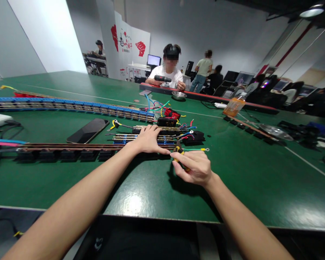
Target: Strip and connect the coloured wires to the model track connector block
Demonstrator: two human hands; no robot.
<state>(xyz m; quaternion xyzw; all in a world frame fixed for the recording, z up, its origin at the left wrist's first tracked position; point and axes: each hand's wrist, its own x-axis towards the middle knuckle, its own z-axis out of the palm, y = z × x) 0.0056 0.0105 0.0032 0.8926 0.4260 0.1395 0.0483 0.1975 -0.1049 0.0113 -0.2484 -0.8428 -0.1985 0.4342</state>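
My left hand [148, 140] lies with fingers spread across a set of narrow rail strips with black and blue holders [119, 138]. Its thumb points toward the right end of the long brown rail strip [65, 146]. Closed around yellow-and-black handled pliers [178, 147], my right hand [195, 167] is just beside that thumb. The plier jaws point up at the rail end, where a green wire with a ring terminal [199, 149] sticks out to the right. Red and blue wires [188, 134] come off the rails behind, next to a black end block [196, 137].
A phone [88, 130] lies left of my hands on the green table [260, 180]. Behind it runs a long blue rail track [70, 106]. Across the table, a person holds a power drill [162, 78] near a metal bowl [179, 95]. At right lies another rail strip [250, 129].
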